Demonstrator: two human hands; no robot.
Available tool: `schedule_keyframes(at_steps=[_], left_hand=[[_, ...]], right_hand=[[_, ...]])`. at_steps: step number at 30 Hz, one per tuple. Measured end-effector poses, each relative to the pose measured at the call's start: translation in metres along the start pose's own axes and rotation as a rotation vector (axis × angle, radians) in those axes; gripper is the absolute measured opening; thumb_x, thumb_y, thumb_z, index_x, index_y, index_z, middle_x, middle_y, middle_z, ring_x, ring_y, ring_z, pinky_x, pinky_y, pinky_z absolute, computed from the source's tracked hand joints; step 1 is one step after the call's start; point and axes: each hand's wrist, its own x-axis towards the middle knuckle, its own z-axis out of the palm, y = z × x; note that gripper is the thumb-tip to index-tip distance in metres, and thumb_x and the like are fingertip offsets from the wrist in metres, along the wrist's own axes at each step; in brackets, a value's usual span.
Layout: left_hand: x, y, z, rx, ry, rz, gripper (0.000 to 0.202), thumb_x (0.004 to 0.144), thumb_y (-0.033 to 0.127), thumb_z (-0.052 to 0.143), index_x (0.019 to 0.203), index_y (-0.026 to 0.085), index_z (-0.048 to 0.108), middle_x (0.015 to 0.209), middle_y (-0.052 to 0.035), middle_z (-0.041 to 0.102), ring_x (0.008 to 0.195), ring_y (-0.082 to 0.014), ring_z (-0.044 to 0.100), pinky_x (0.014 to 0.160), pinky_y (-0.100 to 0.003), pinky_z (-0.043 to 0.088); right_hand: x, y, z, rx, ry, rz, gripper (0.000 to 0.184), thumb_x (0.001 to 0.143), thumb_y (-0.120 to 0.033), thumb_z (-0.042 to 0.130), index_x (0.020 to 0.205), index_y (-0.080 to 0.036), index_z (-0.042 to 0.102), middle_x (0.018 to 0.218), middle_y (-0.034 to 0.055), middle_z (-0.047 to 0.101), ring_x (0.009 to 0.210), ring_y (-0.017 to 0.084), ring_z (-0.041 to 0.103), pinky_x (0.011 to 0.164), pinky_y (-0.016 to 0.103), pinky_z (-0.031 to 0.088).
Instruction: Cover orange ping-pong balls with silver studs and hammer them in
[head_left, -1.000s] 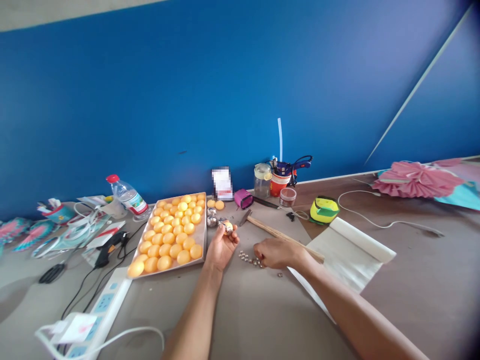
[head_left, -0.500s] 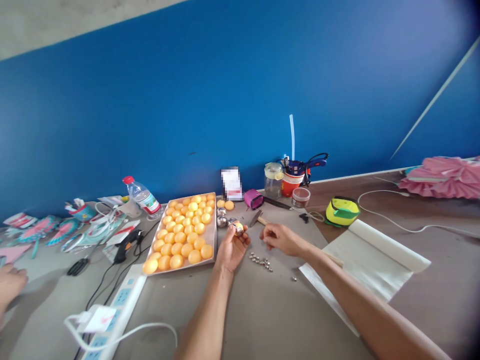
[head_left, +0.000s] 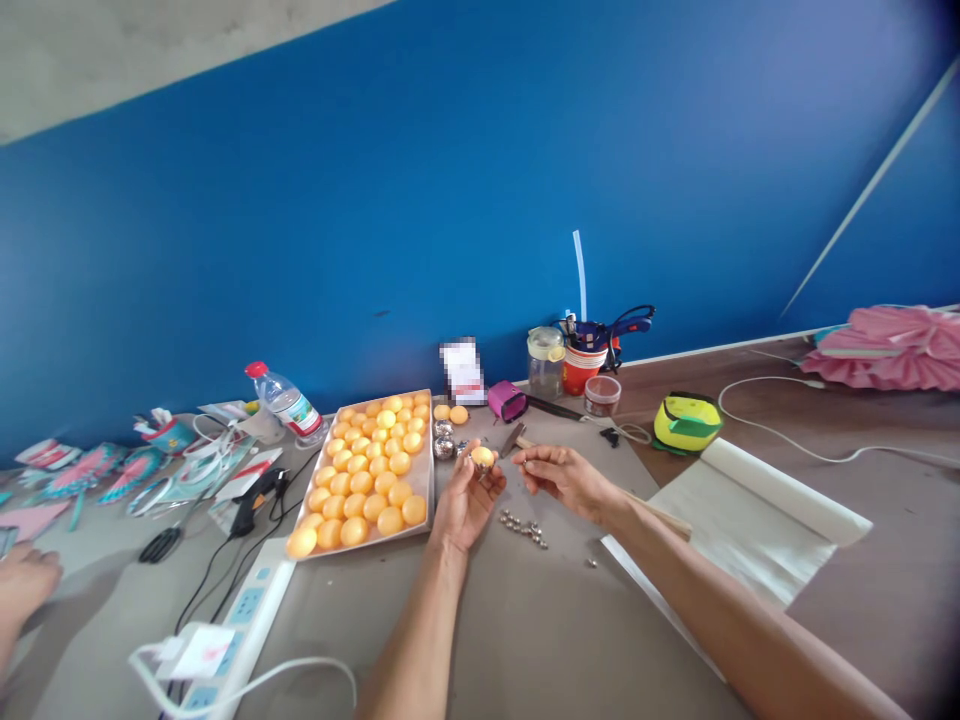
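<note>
Bracing the orange ball [head_left: 482, 457] in our left hand [head_left: 465, 503], we pinch what seems a small metal bead [head_left: 524, 464], barely discernible, in our right hand [head_left: 568, 482] nearby. Loose beads [head_left: 531, 529] lie on the desk [head_left: 525, 630]. This bead-handling step seems to call next for fine fingertip control.

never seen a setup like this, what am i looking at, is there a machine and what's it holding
There's no machine here: these are a person's bare hands, seen from a camera worn on the head, looking forward and down. The left hand holds an orange ball. The right hand is close by, fingertips pinched; any small thing between them is too tiny to make out. On the table lie small shiny beads, a hammer and a pale sheet, with a box of more orange balls. The hand at the far left edge belongs to another person.
</note>
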Motion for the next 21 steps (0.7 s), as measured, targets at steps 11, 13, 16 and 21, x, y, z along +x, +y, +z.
schedule_keyframes(at_steps=[11, 13, 16, 21], left_hand=[[0.0, -0.01, 0.003, 0.104, -0.03, -0.05, 0.037, 0.075, 0.028, 0.064, 0.11, 0.021, 0.054, 0.082, -0.0028, 0.062, 0.063, -0.011, 0.058, 0.061, -0.024, 0.044], [0.0, -0.011, 0.003, 0.118, -0.03, -0.049, 0.034, 0.074, 0.028, 0.064, 0.107, 0.02, 0.056, 0.078, -0.0018, 0.061, 0.062, -0.0111, 0.057, 0.06, -0.024, 0.044], [0.0, -0.012, 0.004, 0.133, -0.026, -0.034, 0.033, 0.074, 0.028, 0.064, 0.105, 0.019, 0.057, 0.079, -0.0022, 0.061, 0.063, -0.0109, 0.057, 0.062, -0.025, 0.044], [-0.002, -0.013, 0.004, 0.157, -0.025, -0.008, 0.032, 0.074, 0.027, 0.065, 0.104, 0.018, 0.058, 0.083, -0.0035, 0.062, 0.066, -0.0114, 0.058, 0.064, -0.025, 0.044]], right_hand=[[0.009, 0.019, 0.016, -0.31, 0.201, -0.181, 0.012, 0.069, -0.024, 0.053, 0.077, -0.016, 0.056, 0.06, -0.0041, 0.051, 0.051, 0.008, 0.043, 0.054, 0.023, 0.037], [0.009, 0.021, 0.017, -0.366, 0.209, -0.215, 0.012, 0.069, -0.023, 0.051, 0.077, -0.016, 0.057, 0.062, -0.0032, 0.052, 0.052, 0.008, 0.043, 0.054, 0.023, 0.038], [0.008, 0.02, 0.019, -0.404, 0.206, -0.23, 0.01, 0.07, -0.023, 0.05, 0.075, -0.017, 0.056, 0.061, -0.0034, 0.051, 0.053, 0.008, 0.043, 0.055, 0.023, 0.038], [0.007, 0.019, 0.018, -0.413, 0.192, -0.226, 0.009, 0.071, -0.024, 0.05, 0.073, -0.017, 0.055, 0.059, -0.0041, 0.051, 0.052, 0.009, 0.045, 0.056, 0.024, 0.039]])
